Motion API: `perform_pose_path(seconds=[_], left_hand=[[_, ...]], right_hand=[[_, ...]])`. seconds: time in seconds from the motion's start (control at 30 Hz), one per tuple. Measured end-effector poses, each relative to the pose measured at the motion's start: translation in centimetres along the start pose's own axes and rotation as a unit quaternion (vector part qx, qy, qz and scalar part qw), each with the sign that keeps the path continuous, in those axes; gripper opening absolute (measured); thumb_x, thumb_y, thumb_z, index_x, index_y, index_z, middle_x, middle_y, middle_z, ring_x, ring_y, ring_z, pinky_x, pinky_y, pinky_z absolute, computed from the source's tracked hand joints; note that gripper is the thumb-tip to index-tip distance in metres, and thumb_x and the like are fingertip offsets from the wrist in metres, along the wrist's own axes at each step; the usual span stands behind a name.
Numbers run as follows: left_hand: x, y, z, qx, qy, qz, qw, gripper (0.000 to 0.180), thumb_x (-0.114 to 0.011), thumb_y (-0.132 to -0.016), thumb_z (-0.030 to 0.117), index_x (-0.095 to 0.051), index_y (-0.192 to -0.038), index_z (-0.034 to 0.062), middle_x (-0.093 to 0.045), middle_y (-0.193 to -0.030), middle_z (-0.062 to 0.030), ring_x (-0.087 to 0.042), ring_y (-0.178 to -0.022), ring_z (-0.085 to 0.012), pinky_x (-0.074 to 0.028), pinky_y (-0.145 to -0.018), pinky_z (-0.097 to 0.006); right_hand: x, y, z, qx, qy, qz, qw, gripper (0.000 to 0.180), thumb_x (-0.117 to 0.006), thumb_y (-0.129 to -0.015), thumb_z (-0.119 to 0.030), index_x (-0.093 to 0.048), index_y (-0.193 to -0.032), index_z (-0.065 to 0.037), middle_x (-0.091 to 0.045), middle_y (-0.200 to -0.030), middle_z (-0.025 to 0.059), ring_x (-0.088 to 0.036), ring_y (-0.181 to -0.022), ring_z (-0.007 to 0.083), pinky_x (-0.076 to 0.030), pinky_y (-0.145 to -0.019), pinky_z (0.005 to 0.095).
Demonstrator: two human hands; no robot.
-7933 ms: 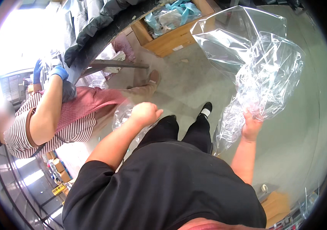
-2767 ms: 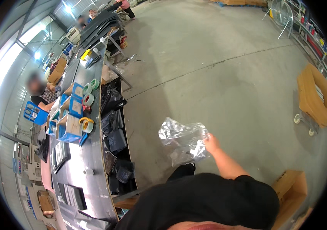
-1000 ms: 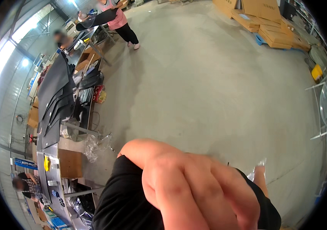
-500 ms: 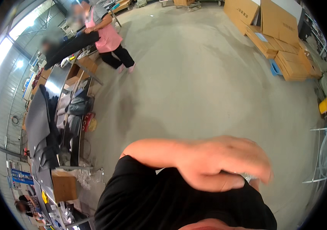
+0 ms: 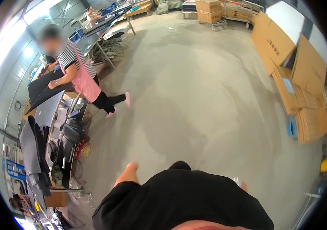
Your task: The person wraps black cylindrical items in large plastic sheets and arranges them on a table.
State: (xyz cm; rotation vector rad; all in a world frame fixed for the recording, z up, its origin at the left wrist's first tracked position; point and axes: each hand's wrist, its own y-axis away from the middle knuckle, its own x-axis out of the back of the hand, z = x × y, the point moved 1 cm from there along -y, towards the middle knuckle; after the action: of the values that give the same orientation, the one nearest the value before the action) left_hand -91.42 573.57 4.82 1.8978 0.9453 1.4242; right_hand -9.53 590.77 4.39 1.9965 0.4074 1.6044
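**Clear film half hidden at right grip: drop and snag risk**

Well left of and ahead of the left grip (image 5: 131,167), a dark sheet (image 5: 42,92) is held near the table (image 5: 52,104) by a co-worker (image 5: 80,73); a bump could be caused if that side is passed too closely. Left of and slightly behind the left grip, crumpled plastic (image 5: 81,197) is seen low beside the table; a slip could be caused if stepped on. Nothing is seen in the left grip; it is blurred, so whether apart or together cannot be told.

The clear film (image 5: 236,179) is seen just left of and slightly ahead of the right grip (image 5: 244,186), which is mostly covered by the black shirt (image 5: 190,195); whether it is clamped on the film cannot be told. If loosely held, the film could be dropped; if trailed low, snagged. Right of and ahead of the right grip, cardboard (image 5: 312,124) could tear it if brushed.

Film look: small part shown, transparent, white glints, probably thin; full shape hidden.
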Motion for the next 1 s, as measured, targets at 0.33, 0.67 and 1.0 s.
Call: perform_pose_path(seconds=[0.33,0.67,1.0], left_hand=[[16.4,-13.4,-7.4,0.226,0.501,-0.255,0.795,0.038,-0.052,-0.086,0.037,-0.067,-0.107,0.0094,-0.060,-0.121,-0.0156,-0.055,-0.115,-0.0309,-0.047,-0.092,-0.043],[78.4,-49.7,-31.1,0.054,0.582,0.258,0.769,0.046,-0.055,-0.086,0.035,-0.056,-0.123,0.0069,-0.060,-0.121,-0.0153,-0.057,-0.113,-0.0318,-0.046,-0.095,-0.038],[83.8,-69.7,-46.4,0.137,0.497,-0.109,0.850,0.041,-0.050,-0.090,0.036,-0.059,-0.122,0.0108,-0.060,-0.118,-0.0103,-0.057,-0.107,-0.0285,-0.046,-0.092,-0.041]], right_hand=[[31.2,-40.3,-40.9,0.094,-0.258,-0.015,0.962,0.035,-0.071,-0.076,-0.023,-0.065,-0.101,0.001,-0.066,-0.081,0.0108,-0.059,-0.066,0.0240,-0.047,-0.062,0.0410],[41.2,-64.0,-55.1,0.097,0.167,-0.040,0.980,0.039,-0.055,-0.083,-0.037,-0.066,-0.101,-0.004,-0.066,-0.100,0.0167,-0.063,-0.090,0.0346,-0.048,-0.077,0.0476],[60.3,-105.4,-95.3,0.387,0.238,0.071,0.888,0.024,-0.065,-0.076,-0.023,-0.068,-0.094,-0.007,-0.067,-0.094,0.0169,-0.064,-0.080,0.0346,-0.051,-0.070,0.0415]])
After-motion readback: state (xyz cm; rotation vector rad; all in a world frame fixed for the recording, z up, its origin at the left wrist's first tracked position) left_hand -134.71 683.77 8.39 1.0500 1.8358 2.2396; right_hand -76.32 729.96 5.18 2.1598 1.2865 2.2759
